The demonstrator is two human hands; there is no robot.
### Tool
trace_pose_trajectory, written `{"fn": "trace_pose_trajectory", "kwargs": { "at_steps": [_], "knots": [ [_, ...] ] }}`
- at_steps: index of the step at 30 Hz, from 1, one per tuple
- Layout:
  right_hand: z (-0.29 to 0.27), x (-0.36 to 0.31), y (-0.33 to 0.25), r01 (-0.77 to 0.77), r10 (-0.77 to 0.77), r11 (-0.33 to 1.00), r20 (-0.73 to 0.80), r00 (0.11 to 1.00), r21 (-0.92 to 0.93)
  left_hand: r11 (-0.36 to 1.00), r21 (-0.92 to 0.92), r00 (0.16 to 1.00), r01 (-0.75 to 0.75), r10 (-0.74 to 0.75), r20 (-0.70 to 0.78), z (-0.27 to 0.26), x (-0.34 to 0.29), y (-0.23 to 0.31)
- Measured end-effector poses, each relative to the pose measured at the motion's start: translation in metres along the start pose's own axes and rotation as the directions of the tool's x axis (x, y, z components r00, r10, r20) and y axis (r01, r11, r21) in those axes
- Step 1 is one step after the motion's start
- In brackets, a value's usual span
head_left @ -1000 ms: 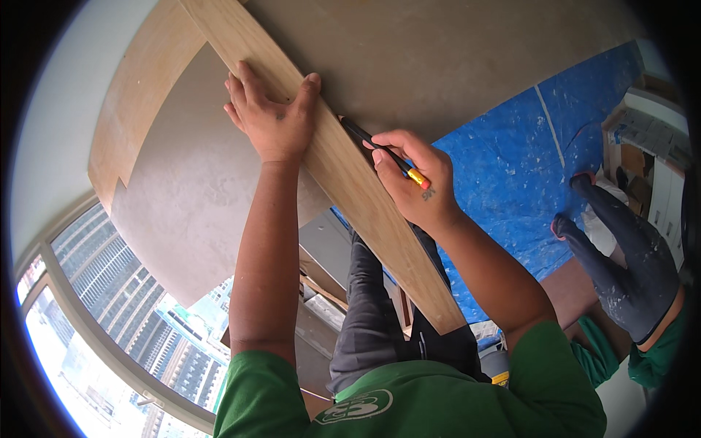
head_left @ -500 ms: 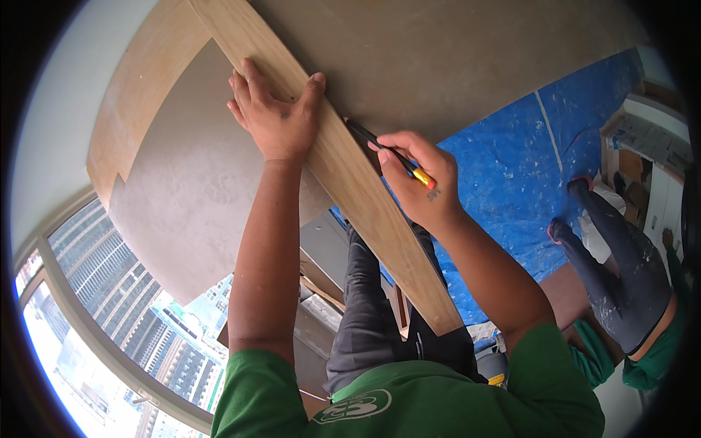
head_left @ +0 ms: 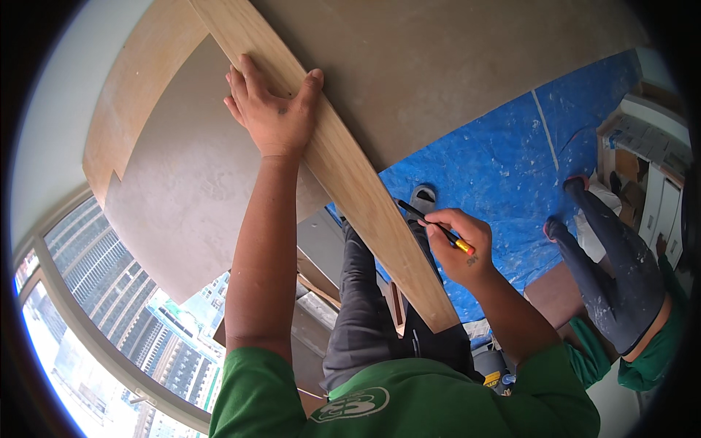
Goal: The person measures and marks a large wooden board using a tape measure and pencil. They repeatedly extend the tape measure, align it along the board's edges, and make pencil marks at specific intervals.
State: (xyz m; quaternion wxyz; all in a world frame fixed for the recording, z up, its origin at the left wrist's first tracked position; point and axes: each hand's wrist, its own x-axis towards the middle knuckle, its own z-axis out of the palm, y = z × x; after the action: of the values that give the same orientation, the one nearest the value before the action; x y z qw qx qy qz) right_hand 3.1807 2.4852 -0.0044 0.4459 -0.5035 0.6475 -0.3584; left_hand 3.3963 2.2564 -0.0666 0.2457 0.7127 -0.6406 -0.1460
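Note:
A long, pale wooden plank point(head_left: 372, 212) lies diagonally across a large grey-brown panel point(head_left: 438, 66), its near end jutting past the panel's edge toward my body. My left hand point(head_left: 277, 109) lies flat across the plank with fingers spread, the fingertips over its left edge and the thumb along its right edge. In my right hand point(head_left: 460, 241) is a black pencil point(head_left: 431, 219) with a yellow band and red end, pinched between thumb and fingers. Its point is at the plank's right edge, beyond the panel's near edge.
Blue sheeting point(head_left: 482, 168) with white specks covers the floor at right. A person in dark leggings point(head_left: 613, 248) bends there beside boxes and a white cabinet point(head_left: 661, 204). At left are a light wood sheet point(head_left: 131, 95) and a window point(head_left: 95, 241). A black-and-yellow tool point(head_left: 493, 372) sits by my leg.
My right hand has slid with the pencil along the plank's right edge toward my body, off the panel. The left hand and plank stay nearly in place.

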Motion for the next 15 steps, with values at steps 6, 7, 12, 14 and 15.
{"fn": "trace_pose_trajectory", "kwargs": {
  "at_steps": [6, 7, 12, 14, 15],
  "knots": [
    [-0.013, -0.036, 0.020, -0.261, 0.268, 0.960, -0.060, 0.962, 0.100, 1.000, -0.009, 1.000, 0.021, -0.021, 0.015, -0.003, 0.000, 0.004],
    [-0.011, -0.044, 0.027, -0.279, 0.287, 0.954, -0.068, 0.955, 0.107, 1.000, -0.012, 1.000, 0.009, -0.009, 0.008, -0.002, -0.001, 0.004],
    [0.014, -0.130, 0.078, -0.600, 0.604, 0.738, 0.094, 0.791, 0.308, 1.000, -0.014, 1.000, 0.014, -0.014, 0.006, -0.001, -0.001, 0.000],
    [0.015, -0.145, 0.080, -0.624, 0.613, 0.738, 0.131, 0.779, 0.255, 1.000, -0.019, 1.000, 0.014, -0.014, 0.011, -0.002, -0.001, 0.001],
    [0.012, -0.148, 0.076, -0.652, 0.635, 0.714, 0.155, 0.757, 0.256, 1.000, -0.023, 1.000, 0.014, -0.013, 0.014, -0.002, -0.001, 0.002]
  ]
}}
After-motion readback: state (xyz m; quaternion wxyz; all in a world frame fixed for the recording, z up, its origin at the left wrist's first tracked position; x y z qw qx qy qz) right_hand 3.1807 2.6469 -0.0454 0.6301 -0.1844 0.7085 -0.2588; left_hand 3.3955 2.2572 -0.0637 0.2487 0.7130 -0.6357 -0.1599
